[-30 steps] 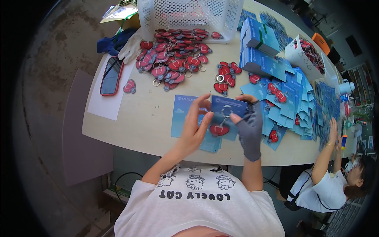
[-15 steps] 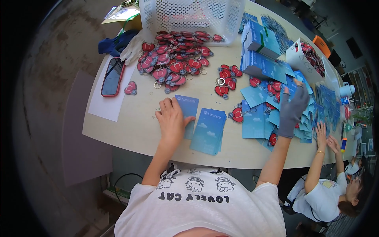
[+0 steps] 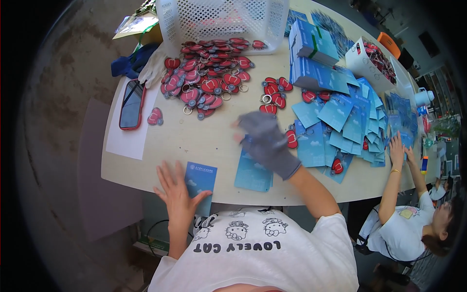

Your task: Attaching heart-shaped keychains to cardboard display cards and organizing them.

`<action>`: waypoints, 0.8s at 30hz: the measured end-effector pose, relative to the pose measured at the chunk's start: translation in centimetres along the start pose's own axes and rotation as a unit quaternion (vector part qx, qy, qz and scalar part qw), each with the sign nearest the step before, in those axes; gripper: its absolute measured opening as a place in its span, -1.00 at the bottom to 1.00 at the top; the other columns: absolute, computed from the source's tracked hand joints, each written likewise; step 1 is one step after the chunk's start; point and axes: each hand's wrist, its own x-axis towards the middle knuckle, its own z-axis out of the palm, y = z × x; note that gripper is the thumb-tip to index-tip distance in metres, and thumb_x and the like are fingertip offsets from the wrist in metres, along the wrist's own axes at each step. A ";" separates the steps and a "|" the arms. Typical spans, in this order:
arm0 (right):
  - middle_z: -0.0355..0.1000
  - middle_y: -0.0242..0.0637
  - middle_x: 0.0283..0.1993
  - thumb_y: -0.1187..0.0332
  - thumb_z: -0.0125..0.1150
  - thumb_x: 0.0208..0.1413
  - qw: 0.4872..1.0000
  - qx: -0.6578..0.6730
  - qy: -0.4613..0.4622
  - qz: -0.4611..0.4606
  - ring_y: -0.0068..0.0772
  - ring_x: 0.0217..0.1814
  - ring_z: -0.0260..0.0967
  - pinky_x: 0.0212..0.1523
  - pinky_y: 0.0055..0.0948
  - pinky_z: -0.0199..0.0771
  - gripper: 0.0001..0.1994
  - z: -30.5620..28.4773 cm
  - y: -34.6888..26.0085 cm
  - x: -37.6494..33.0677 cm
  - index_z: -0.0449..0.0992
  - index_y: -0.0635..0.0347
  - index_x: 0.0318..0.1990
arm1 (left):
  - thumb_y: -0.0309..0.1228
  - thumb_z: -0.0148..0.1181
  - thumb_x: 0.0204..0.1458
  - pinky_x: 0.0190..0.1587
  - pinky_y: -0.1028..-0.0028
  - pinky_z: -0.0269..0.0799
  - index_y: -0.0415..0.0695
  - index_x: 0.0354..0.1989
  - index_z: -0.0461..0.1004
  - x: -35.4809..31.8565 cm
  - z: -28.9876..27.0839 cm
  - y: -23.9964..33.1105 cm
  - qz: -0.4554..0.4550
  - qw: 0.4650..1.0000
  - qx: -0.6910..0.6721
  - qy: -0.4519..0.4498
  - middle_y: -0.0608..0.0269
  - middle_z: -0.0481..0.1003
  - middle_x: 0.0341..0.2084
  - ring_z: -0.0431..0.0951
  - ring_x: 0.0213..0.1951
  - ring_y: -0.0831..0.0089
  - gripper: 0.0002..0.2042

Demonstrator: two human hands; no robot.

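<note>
In the head view, the bare left hand [image 3: 178, 194] is spread and released, fingers fanned to the left and the thumb laid across a blue rectangular card with white clouds [image 3: 198, 176], which reaches over the near edge of the table. The right hand, in a grey fingerless glove [image 3: 266, 140], is blurred and hangs over the far part of a short stack of matching blue cards [image 3: 253, 176] — whether it grasps anything, I cannot tell. Just right of the glove is a red keychain with a rounded shape [image 3: 291, 138]. The pale, wood-toned tabletop [image 3: 202, 140] bears a large heap of red keychains [image 3: 209, 82] at the far left-centre, before a white perforated plastic basket [image 3: 221, 22], and a smaller cluster of red keychains [image 3: 275, 90] nearer the middle. On the right lie a loose spread of light-blue cards [image 3: 344, 119], tall card stacks with a green band [image 3: 316, 44] and a white bin of keychains [image 3: 370, 63]; beyond, a co-worker's hands [image 3: 398, 148] touch more cards. A red-cased phone [image 3: 131, 108] sits on white paper [image 3: 132, 145] near the left edge. A stretch of tabletop runs between the left hand and the large heap — the curved near edge passes just before the wearer's white shirt [image 3: 253, 260].
</note>
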 end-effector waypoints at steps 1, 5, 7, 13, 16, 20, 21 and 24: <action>0.46 -0.24 -0.25 0.31 0.32 -0.06 0.994 -0.093 0.025 0.049 -0.19 -0.12 0.38 -0.08 -0.21 0.32 -0.74 -2.1 1.6 1.4 0.53 0.12 -0.18 | 0.07 0.40 -0.25 0.24 -0.18 -0.05 -0.19 0.33 0.07 -0.4 -0.1 -0.8 -0.003 1.000 -0.002 -0.001 -0.16 -0.07 0.36 -0.17 0.41 -0.09 0.00; 0.42 -0.25 -0.23 0.23 0.34 -0.11 0.951 -0.286 0.057 0.101 -0.21 -0.11 0.36 -0.12 -0.21 0.33 -0.74 -2.4 8.8 1.5 0.51 0.10 -0.26 | -0.02 0.45 -0.27 0.23 -0.08 0.08 -0.09 0.34 0.09 -0.8 0.2 -3.3 0.010 0.998 -0.065 0.025 -0.16 -0.17 0.39 -0.21 0.41 -0.12 -0.03; 0.43 -0.27 -0.27 0.24 0.36 -0.08 0.964 -0.230 0.004 0.135 -0.19 -0.12 0.36 -0.13 -0.18 0.34 -0.78 -1.9 9.5 1.4 0.53 0.11 -0.31 | -0.15 0.51 -0.29 0.21 0.08 0.17 -0.11 0.33 0.11 -1.4 0.9 -3.4 0.012 0.989 -0.128 0.079 -0.13 -0.11 0.35 -0.08 0.36 -0.10 -0.05; 0.44 -0.28 -0.27 0.28 0.35 -0.08 0.972 -0.184 0.037 0.138 -0.21 -0.14 0.38 -0.15 -0.22 0.38 -0.80 -1.0 10.6 1.2 0.52 0.13 -0.33 | -0.45 0.49 -0.27 0.15 0.22 0.25 -0.13 0.29 0.18 -1.6 0.4 -4.0 -0.101 0.941 -0.303 0.111 -0.04 0.05 0.20 0.24 0.12 0.08 -0.15; 0.44 -0.27 -0.28 0.29 0.35 -0.08 0.972 -0.180 0.050 0.140 -0.21 -0.16 0.39 -0.16 -0.23 0.39 -0.81 -0.6 10.7 1.5 0.51 0.14 -0.35 | -0.55 0.43 -0.19 0.08 0.37 0.32 -0.18 0.24 0.25 -1.9 0.0 -4.7 -0.134 0.928 -0.286 0.196 0.02 0.23 0.13 0.38 0.01 0.27 -0.27; 0.44 -0.29 -0.32 0.33 0.31 -0.11 0.975 -0.166 0.043 0.141 -0.24 -0.17 0.40 -0.18 -0.22 0.40 -0.88 -1.0 11.5 1.5 0.50 0.05 -0.40 | -0.61 0.28 0.02 -0.08 0.62 0.36 -0.30 0.11 0.34 -0.5 -0.7 -5.8 -0.046 0.814 -0.534 0.222 0.24 0.50 -0.17 0.47 -0.22 0.60 -0.56; 0.44 -0.29 -0.32 0.33 0.31 -0.11 0.976 -0.162 0.043 0.137 -0.24 -0.17 0.40 -0.18 -0.22 0.40 -0.88 -0.9 11.2 1.6 0.50 0.05 -0.40 | -0.61 0.28 0.02 -0.08 0.62 0.36 -0.30 0.11 0.34 -0.3 -1.1 -5.2 -0.048 0.815 -0.532 0.226 0.24 0.50 -0.17 0.47 -0.22 0.60 -0.56; 0.48 -0.28 -0.36 0.37 0.31 -0.09 0.980 -0.154 0.036 0.119 -0.33 -0.27 0.46 -0.24 -0.33 0.44 -0.91 -1.9 10.7 1.4 0.52 0.09 -0.42 | -0.59 0.13 0.14 -0.07 0.59 0.35 -0.32 0.00 0.40 3.8 -1.0 0.1 0.056 0.742 -0.649 0.156 0.23 0.48 -0.12 0.47 -0.16 0.55 -0.74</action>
